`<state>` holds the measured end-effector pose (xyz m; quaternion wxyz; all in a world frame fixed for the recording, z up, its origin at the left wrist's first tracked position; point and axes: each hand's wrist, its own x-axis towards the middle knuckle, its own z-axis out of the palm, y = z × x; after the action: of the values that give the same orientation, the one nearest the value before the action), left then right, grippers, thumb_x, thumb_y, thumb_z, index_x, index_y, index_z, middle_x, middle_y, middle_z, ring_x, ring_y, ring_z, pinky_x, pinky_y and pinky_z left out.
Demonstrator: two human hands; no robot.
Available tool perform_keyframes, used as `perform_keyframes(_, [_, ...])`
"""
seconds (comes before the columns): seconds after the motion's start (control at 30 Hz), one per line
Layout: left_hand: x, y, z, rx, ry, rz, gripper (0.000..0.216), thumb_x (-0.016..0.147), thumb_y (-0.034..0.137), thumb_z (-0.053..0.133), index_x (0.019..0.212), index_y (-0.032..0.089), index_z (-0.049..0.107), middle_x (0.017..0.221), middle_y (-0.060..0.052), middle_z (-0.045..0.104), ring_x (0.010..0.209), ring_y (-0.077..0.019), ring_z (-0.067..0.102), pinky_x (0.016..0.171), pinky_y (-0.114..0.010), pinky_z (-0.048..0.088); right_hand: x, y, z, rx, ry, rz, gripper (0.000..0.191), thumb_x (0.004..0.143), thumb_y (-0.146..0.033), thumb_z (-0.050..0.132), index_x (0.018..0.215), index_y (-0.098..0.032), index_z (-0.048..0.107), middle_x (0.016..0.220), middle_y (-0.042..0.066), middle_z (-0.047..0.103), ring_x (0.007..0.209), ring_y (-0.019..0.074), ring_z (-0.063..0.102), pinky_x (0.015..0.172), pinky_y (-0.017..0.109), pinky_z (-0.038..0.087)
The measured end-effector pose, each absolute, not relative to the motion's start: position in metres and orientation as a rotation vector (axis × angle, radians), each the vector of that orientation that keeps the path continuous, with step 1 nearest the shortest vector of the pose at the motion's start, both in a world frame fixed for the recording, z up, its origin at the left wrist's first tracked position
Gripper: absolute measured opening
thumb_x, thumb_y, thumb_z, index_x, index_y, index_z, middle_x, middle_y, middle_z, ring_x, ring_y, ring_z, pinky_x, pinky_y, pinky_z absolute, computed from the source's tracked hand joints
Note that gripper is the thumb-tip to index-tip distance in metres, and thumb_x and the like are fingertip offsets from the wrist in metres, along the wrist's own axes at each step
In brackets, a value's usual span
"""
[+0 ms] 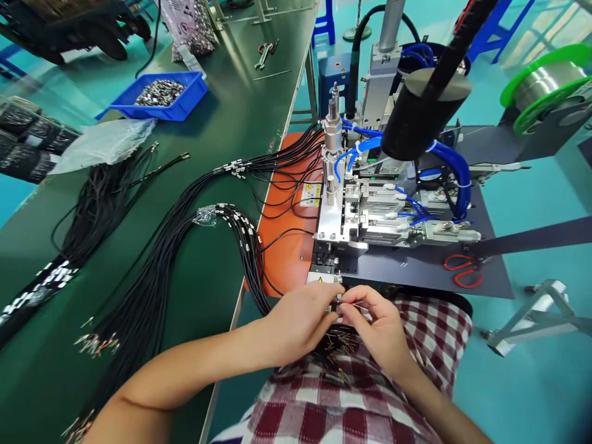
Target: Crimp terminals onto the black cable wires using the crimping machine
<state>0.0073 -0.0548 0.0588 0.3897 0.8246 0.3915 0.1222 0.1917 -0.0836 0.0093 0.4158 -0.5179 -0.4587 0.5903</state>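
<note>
My left hand [305,317] and my right hand [377,324] meet at the front of a benchtop machine [330,222], above my lap. The right thumb and fingers pinch thin wires, whose fine ends show beside the fingertips. The left fingers are closed close to a small metal part at the machine's front edge; what they grip is hidden. Below both hands, a bunch of stripped wire ends [340,348] lies on the checked cloth over my lap. Black cables [245,240] with silvery connectors run over the orange base [284,246] to my left.
More black cable bundles [157,277] lie along the green table [213,265]. A blue bin [192,98] holds small metal parts. Red-handled scissors [464,270] rest on the machine's dark plate. A black cylinder [423,114] hangs over the machine; a green wire spool [522,120] stands at right.
</note>
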Motion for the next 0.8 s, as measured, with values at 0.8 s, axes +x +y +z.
perform_keyframes(0.8, [0.021,-0.043,0.039,1.235,0.896,0.604,0.035,0.096,0.035,0.042,0.127,0.019,0.041,0.072,0.0,0.058,0.056,-0.0086,0.044,0.053,-0.02,0.034,0.184,-0.065,0.001,-1.183,-0.867,1.548,0.016,0.082,-0.035,0.065,0.082,-0.02,0.06,0.064,-0.003,0.055,0.051,0.0093,0.048,0.051,0.023,0.042])
